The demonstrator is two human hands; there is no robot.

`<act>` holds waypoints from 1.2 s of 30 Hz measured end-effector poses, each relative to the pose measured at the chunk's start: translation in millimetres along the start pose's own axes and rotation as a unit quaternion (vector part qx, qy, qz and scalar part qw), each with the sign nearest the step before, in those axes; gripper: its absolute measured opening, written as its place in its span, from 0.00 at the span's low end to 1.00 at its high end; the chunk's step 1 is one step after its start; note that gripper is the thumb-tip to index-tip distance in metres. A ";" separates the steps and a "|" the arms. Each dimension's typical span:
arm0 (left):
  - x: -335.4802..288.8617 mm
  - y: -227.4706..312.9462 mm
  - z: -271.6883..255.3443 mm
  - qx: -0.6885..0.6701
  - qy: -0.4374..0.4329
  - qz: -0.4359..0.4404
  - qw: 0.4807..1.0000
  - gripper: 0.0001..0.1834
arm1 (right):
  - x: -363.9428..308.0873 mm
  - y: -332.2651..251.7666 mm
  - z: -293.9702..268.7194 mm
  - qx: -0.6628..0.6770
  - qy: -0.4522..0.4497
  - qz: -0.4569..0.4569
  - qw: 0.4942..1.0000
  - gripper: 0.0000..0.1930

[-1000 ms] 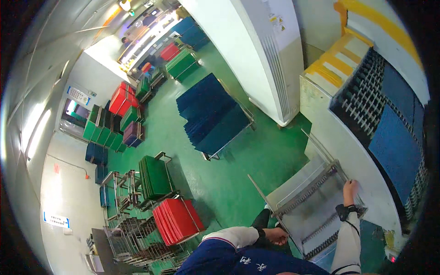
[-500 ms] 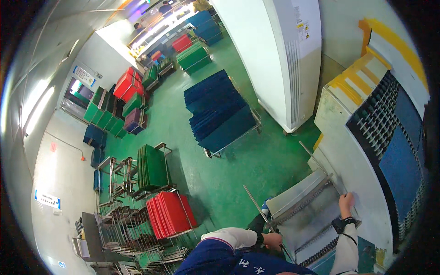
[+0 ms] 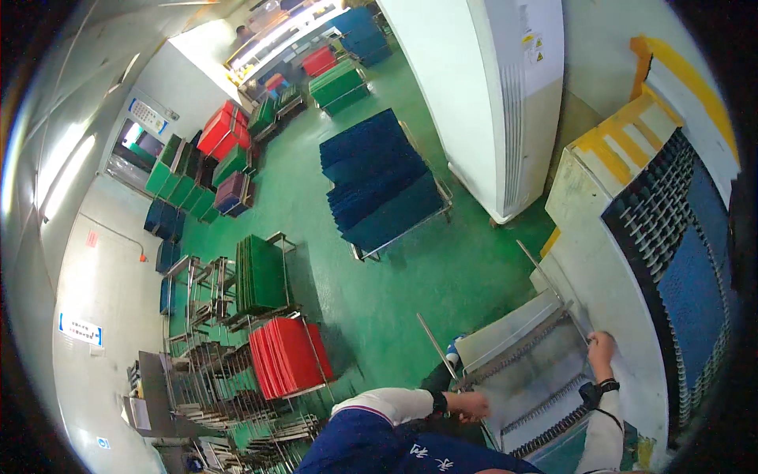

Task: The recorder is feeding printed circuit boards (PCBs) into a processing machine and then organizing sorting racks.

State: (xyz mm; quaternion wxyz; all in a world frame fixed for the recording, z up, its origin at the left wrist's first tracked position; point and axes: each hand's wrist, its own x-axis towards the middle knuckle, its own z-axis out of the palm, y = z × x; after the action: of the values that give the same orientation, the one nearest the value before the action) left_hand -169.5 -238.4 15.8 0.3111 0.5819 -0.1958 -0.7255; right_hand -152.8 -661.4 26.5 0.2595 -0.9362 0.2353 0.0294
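A metal rack with rows of coil-like teeth and upright rods stands before me at the lower right. My right hand is closed around the rack's right-hand bar. By the rack's left side is my left hand, its fingers curled and bunched; whether they hold the bar beneath is hidden. Right of the rack, a pale machine carries a blue panel on its dark bed with rows of metal links.
Dark blue panels fill a wheeled rack ahead. Racks of red panels and green panels stand left, beside several bare metal racks. A tall white cabinet rises at the upper right. More loaded racks line the far left.
My left hand has moved slightly up and inward over the rack's left side. The right hand stays at the right-hand bar. The whole view has shifted a little.
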 end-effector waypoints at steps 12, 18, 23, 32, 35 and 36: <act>-15.8 42.0 -86.9 0.077 0.428 0.091 0.896 0.39 | -85.0 122.1 22.3 -0.062 0.206 0.058 0.975 0.09; -18.3 54.4 -91.9 -0.005 0.353 0.110 0.929 0.47 | -214.5 107.3 21.0 0.001 0.155 0.293 0.944 0.34; -7.5 42.5 -105.6 0.003 0.298 0.080 0.951 0.36 | -299.8 151.9 74.8 0.310 -0.108 0.352 0.876 0.36; -75.0 7.8 -124.8 -0.034 0.290 0.062 0.954 0.26 | -284.6 47.5 78.4 0.265 0.039 0.462 0.845 0.33; -114.2 -45.6 -142.8 -0.073 0.333 0.102 0.934 0.27 | -235.7 -50.7 68.7 0.317 -0.004 0.431 0.845 0.31; -126.3 -64.8 -146.4 -0.099 0.349 0.120 0.924 0.27 | -223.9 -88.1 68.5 0.327 -0.015 0.419 0.847 0.30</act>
State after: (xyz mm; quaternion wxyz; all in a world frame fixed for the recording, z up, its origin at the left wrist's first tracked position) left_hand -26.1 -94.0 29.2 0.5005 0.7366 -0.0699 -0.4495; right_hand -306.8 -465.5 48.7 0.5170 -0.6088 0.5976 0.0706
